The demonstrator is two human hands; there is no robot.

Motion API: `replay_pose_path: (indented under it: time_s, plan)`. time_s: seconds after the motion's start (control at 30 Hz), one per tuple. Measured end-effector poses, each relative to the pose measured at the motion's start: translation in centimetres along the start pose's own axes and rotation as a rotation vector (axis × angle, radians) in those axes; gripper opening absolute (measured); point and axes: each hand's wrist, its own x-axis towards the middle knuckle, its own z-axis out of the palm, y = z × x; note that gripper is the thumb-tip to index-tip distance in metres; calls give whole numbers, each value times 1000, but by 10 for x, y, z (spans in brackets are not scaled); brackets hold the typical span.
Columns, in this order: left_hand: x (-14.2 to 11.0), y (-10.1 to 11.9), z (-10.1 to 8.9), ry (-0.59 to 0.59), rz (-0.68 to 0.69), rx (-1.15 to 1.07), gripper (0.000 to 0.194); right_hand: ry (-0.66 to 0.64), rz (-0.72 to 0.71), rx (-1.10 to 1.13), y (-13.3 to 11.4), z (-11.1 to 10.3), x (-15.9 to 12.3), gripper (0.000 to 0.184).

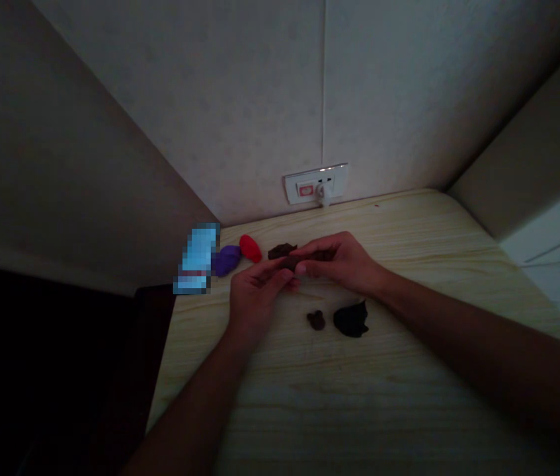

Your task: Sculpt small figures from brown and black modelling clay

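Between the fingertips of both hands is a small piece of brown modelling clay (290, 262), partly hidden by the fingers. My left hand (256, 291) pinches it from the left, thumb on the near side. From the right, my right hand (342, 261) closes on it with thumb and fingers. Just behind the fingers lies a larger dark brown clay lump (281, 250). Nearer to me, a small brown clay piece shaped like a head with two round ears (316, 320) lies on the table, beside a flattened black clay lump (351, 320) with jagged edges.
A purple clay lump (228, 260) and a red one (250, 248) lie at the back left of the wooden table (270, 396). Next to them is a blurred-out bright blue rectangle (198, 258). A wall socket (315, 184) with a white plug sits behind the table.
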Motion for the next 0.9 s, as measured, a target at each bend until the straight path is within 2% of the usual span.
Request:
replay_pose_path:
  time_s: [0.23, 0.43, 0.6, 0.77, 0.9]
  plan:
    - [-1, 6, 3, -11, -54, -69, 32, -6, 55, -12, -1, -3, -1, 28]
    - [-1, 2, 2, -22, -55, -40, 28, -69, 17, 29, 0, -1, 0, 30]
    - [0, 0, 0, -37, -18, -58, 28, -92, -12, 20, 1, -1, 1, 29]
    - [0, -2, -1, -5, 13, 37, 31, -105, 15, 41, 0, -1, -1, 37]
    - [-2, 0, 0, -12, 42, 81, 30, -88, 6, 50, -1, 1, -1, 31]
